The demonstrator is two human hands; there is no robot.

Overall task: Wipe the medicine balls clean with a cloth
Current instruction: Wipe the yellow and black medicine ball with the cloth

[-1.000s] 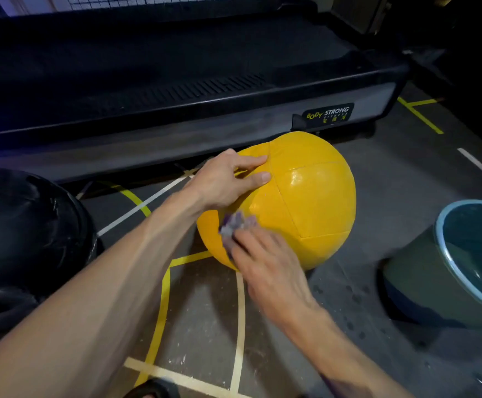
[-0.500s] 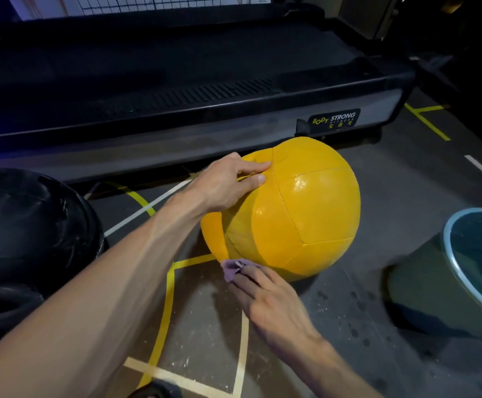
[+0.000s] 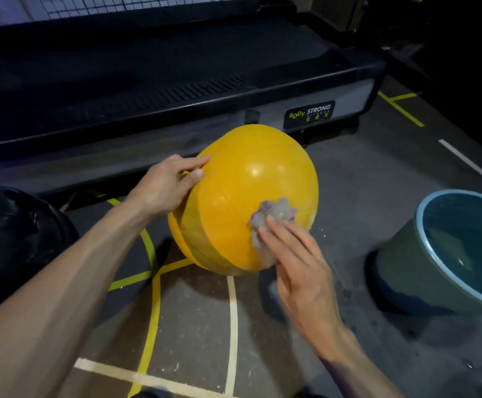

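Two hands work a yellow medicine ball (image 3: 242, 202) on the gym floor (image 3: 357, 182): left hand (image 3: 168, 183) steadies its far-left side, right hand (image 3: 297, 254), fingers (image 3: 280, 234) straight, presses a cloth (image 3: 274, 212) against its near-right face.

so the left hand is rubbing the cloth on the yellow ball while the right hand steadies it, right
Not quite: the hands are swapped. In the head view the right hand presses the cloth on the yellow ball, while the left hand steadies it.
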